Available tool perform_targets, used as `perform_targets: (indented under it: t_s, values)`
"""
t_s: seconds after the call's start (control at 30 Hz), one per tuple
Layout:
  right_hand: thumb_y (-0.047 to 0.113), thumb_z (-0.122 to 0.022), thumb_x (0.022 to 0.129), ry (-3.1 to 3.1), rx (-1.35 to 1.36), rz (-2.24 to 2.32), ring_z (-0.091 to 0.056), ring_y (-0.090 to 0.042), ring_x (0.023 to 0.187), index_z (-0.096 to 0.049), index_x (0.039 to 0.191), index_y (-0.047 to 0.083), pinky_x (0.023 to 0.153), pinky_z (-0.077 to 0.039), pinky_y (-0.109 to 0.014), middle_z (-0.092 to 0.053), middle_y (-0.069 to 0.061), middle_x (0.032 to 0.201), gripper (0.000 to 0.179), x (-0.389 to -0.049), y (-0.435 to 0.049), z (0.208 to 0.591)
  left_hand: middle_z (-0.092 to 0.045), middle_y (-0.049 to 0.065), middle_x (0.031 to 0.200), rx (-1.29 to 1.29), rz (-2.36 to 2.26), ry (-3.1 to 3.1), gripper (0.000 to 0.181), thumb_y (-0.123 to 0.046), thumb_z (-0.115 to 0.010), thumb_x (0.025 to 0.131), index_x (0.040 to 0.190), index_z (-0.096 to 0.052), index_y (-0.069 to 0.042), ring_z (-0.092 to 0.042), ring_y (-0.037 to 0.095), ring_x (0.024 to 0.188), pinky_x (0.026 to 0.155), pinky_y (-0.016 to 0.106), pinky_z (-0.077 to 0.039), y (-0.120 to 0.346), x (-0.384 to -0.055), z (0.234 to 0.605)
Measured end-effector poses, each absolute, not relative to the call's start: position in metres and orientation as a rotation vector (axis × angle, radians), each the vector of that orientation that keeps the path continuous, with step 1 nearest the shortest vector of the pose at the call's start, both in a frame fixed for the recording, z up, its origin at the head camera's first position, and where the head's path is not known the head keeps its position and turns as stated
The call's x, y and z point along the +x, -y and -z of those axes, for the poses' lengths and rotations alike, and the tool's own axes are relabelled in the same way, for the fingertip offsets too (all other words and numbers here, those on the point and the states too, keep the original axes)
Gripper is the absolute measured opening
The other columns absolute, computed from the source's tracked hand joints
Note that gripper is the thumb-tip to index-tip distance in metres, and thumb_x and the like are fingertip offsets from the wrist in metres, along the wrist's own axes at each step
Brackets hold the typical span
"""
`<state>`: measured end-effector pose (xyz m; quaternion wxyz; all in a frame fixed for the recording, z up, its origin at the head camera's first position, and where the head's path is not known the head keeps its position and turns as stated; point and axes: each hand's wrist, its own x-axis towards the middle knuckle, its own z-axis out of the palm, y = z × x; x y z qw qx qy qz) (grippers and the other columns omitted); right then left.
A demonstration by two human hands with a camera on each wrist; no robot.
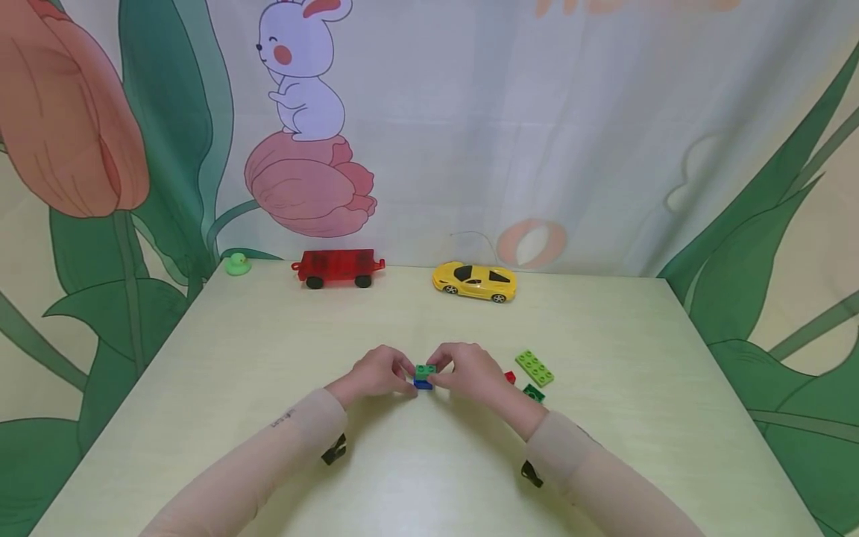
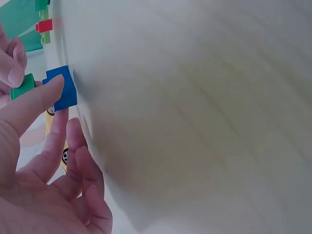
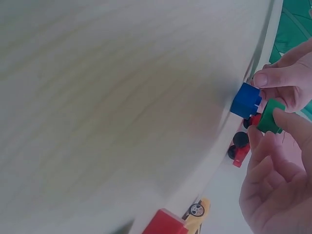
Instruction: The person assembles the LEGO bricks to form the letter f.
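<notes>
In the head view, the left hand (image 1: 381,372) pinches the blue block (image 1: 423,385); the right hand (image 1: 470,369) grips the green block (image 1: 426,371) just above it. The yellow car (image 1: 475,281) stands beyond the blue block, the light-green brick (image 1: 535,368) to its right. The left wrist view shows the left thumb (image 2: 39,97) against the blue block. In the right wrist view, a narrow gap separates the green block from the blue block's studs.

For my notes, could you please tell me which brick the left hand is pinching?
The blue brick, pinched by the left hand; the right hand holds the green brick above it; other bricks lie unheld.
</notes>
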<state>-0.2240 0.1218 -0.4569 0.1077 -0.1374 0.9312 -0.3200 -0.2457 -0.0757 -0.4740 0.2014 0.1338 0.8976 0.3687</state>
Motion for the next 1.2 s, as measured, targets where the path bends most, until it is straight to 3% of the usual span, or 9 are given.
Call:
perform_targets:
  t_s: [0.4,0.7,1.2]
  values:
    - [0.025,-0.076,0.084,-2.645,-0.337,1.050,-0.056,-0.016,0.081,-0.070,0.095,0.021,0.072,-0.045,-0.033,-0.064,0.009,0.083,0.013,-0.2232,-0.1220,0.4594,-0.059,-0.003,0.068,0.358,-0.971,-2.571,0.019,-0.023,-0.084,0.076,0.091,-0.074,-0.016,-0.052,0.014,0.065,0.071,0.036,-0.032,0.0747,-0.2434,0.4739]
    - [0.025,-0.075,0.085,-2.679,-0.375,1.023,-0.055,-0.015,0.083,-0.069,0.094,0.024,0.076,-0.044,-0.036,-0.063,0.011,0.083,0.011,-0.2233,-0.1198,0.4615,-0.058,-0.002,0.068,0.367,-0.966,-2.574,0.018,-0.024,-0.083,0.076,0.089,-0.074,-0.016,-0.051,0.015,0.066,0.069,0.035,-0.032,0.0739,-0.2442,0.4742]
    - [0.029,-0.077,0.083,-2.807,-0.397,0.876,-0.054,-0.014,0.069,-0.071,0.094,0.023,0.063,-0.044,-0.030,-0.062,0.013,0.081,0.013,-0.2181,-0.1130,0.4594,-0.056,-0.002,0.065,0.420,-0.960,-2.579,0.016,-0.023,-0.083,0.077,0.087,-0.073,-0.014,-0.049,0.015,0.063,0.063,0.031,-0.033,0.0747,-0.2437,0.4743]
